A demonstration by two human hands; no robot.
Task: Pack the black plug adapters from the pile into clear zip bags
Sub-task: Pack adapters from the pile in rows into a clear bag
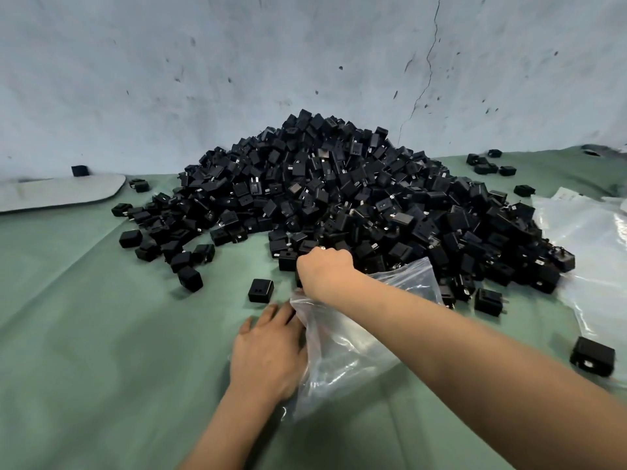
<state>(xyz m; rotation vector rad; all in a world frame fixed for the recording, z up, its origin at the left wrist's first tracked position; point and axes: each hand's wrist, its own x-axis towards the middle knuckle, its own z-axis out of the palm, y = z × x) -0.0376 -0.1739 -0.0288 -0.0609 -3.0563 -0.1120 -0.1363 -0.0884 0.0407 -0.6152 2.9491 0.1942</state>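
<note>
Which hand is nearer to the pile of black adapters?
Right. The right hand is at the pile; the left hand is at the clear bag, nearer the person.
</note>
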